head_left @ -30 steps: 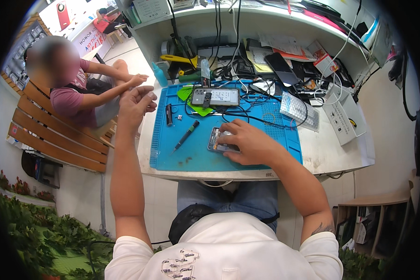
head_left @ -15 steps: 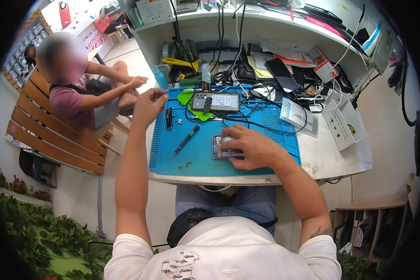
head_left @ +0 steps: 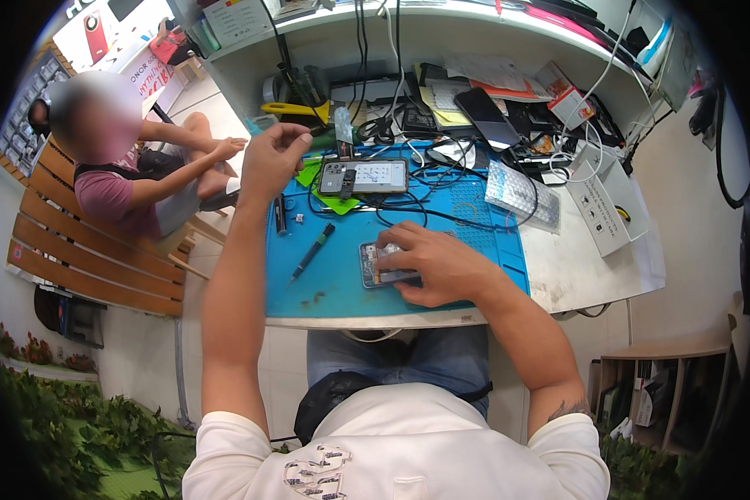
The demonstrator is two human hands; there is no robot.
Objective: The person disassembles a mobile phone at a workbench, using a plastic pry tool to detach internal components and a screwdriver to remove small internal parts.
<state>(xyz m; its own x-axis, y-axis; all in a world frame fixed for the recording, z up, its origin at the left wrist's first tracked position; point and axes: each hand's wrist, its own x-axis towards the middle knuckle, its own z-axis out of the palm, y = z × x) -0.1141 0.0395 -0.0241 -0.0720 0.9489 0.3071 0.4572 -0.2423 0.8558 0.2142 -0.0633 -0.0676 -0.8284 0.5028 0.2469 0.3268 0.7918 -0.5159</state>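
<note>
Under my right hand (head_left: 433, 260) lies an opened phone (head_left: 369, 265) with its inner parts bare. My fingers curl over its right part and hold it on the blue work mat (head_left: 333, 293). My left hand (head_left: 273, 160) is raised above the mat's far left corner, thumb and fingertips pinched together; anything between them is too small to make out. A dark green and black pen-like screwdriver (head_left: 313, 251) lies left of the opened phone. Beyond it are a small black stick-shaped piece (head_left: 281, 215) and a tiny white piece (head_left: 299, 218).
Another phone (head_left: 364, 176) lies at the mat's back over bright green pieces (head_left: 338, 205). Black cables (head_left: 441, 215) tangle beside it. A bubble-wrap pouch (head_left: 520, 197) and white box (head_left: 601, 200) lie right. A person (head_left: 112, 179) sits on a wooden bench (head_left: 92, 242) at left.
My left hand has moved a little toward the shelf and now covers most of the light blue bottle. My right hand stays on the opened phone. The whole view has shifted slightly.
</note>
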